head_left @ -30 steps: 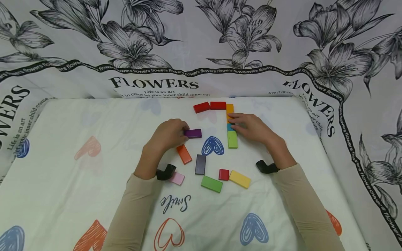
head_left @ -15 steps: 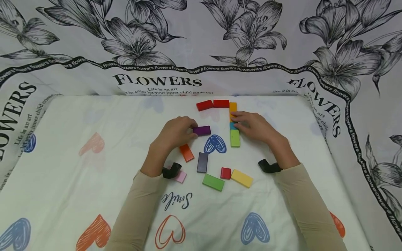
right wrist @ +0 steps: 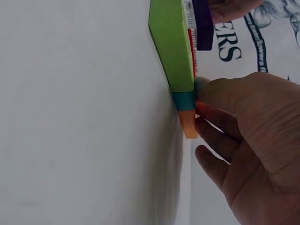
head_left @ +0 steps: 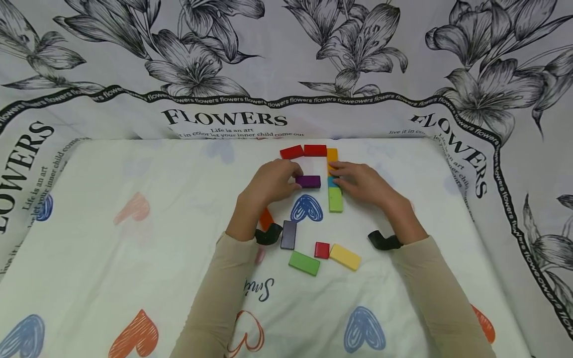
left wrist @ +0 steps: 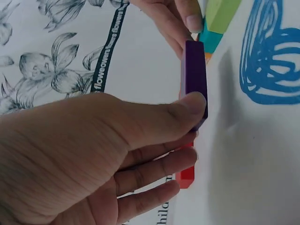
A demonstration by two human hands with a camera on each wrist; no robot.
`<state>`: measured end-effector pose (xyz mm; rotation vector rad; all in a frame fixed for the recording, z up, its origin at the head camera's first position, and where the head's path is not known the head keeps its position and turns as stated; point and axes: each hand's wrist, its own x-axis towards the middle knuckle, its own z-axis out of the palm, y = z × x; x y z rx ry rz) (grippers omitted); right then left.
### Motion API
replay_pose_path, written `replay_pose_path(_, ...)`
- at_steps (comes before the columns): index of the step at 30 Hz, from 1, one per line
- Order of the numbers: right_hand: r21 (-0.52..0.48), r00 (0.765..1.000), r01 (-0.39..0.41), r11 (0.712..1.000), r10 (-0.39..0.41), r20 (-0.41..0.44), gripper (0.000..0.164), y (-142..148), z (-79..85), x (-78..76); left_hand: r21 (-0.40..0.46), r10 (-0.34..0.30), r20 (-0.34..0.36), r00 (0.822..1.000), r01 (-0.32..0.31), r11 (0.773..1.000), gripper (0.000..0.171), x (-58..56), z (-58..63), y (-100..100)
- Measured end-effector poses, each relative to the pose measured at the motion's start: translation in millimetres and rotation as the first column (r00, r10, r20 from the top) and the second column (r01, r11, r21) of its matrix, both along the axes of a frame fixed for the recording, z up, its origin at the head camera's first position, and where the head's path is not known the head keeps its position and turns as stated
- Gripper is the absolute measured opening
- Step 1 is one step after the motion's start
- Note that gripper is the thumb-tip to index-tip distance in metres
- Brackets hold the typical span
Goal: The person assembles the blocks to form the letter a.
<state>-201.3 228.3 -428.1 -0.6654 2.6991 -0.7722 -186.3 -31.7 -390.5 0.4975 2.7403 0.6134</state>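
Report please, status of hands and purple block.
Left hand pinching purple block. Right hand at blue block, orange block. Possible obstruction: right hand, near purple block's free end.

Purple block (head_left: 311, 182) — end hidden by left hand (head_left: 274, 183); pink block (head_left: 260, 255) — mostly behind sleeve (head_left: 224, 293).

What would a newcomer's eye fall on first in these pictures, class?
Probably the purple block, pinched in the left hand near the middle of the head view. Next, the orange block, blue block and light green block, lined up beside the right hand. Beyond them, large black flower drawings span the top.
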Motion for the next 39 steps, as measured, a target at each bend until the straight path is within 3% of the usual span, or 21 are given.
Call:
replay_pose_path(5,0.022,1.0,-0.012,1.0,0.012,-0.007,0.042,-3,1.2,1.0,0.003,0.023,0.006,1.0,-0.023,1.0,0.033,-4.8,-7.1,2)
replay_pose_path(12,0.038,1.0,0.019,0.999,-0.018,-0.005,0.042,1,3.1,3.9,0.014,-0.009,0.013,1.0,0.009,1.0,0.034,-4.3,-10.2,15)
replay_pose_path(19,0.018,1.0,0.012,1.0,-0.012,0.007,0.042,0,3.1,3.6,-0.025,-0.003,-0.01,1.0,0.003,1.0,0.034,-4.7,-14.0,19)
replay_pose_path(26,0.013,1.0,0.02,1.0,-0.02,-0.008,0.042,-3,3.1,3.0,-0.045,-0.042,-0.06,0.997,0.039,0.998,0.036,-7.0,-17.6,21)
replay_pose_path(39,0.026,1.0,0.005,1.0,-0.005,-0.008,0.042,-4,4.8,2.7,-0.064,-0.043,-0.068,0.997,0.039,0.997,0.035,-6.5,-19.4,24)
